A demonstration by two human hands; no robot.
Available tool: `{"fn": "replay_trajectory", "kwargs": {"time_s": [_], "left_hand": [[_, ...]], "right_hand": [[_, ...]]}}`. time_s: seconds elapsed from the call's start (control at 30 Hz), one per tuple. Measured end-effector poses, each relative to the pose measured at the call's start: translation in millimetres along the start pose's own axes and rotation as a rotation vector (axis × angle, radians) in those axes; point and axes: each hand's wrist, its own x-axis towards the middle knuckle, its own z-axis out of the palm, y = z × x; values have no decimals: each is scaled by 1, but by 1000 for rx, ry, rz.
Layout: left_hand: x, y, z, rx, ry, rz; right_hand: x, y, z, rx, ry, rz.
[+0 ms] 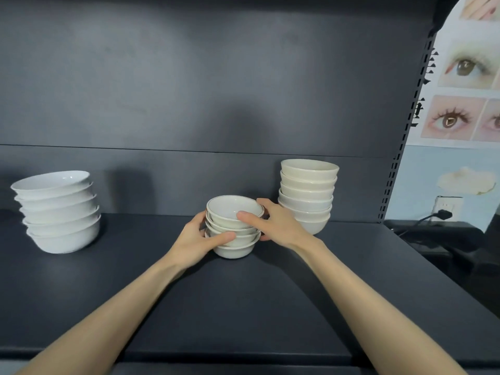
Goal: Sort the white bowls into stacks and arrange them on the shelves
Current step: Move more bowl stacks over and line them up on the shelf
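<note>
Gripping bowl stack (233,212) — both hands (196,240) (278,226)

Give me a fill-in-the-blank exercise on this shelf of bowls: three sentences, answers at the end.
The shelf carries ___ stacks of bowls.
The left hand and right hand grip the ___ stack.
The stack with the widest bowls stands at the ___ end.
Answers: three; middle; left.

On the shelf (135,280) — left stack (59,215), middle stack (232,212) (nearest), right stack (307,193) farther back.
</note>
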Motion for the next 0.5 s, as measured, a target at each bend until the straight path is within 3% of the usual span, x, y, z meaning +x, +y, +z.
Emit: {"fn": "replay_trajectory", "kwargs": {"time_s": [0.23,0.37,0.5], "left_hand": [[7,-3,-7,37,-68,15],[1,1,-9,284,-94,2],[-13,9,-7,525,58,-47]], "right_hand": [[4,-5,5,6,20,18],[-2,-10,1,-25,11,20],[-10,-5,-14,-102,41,-3]]}}
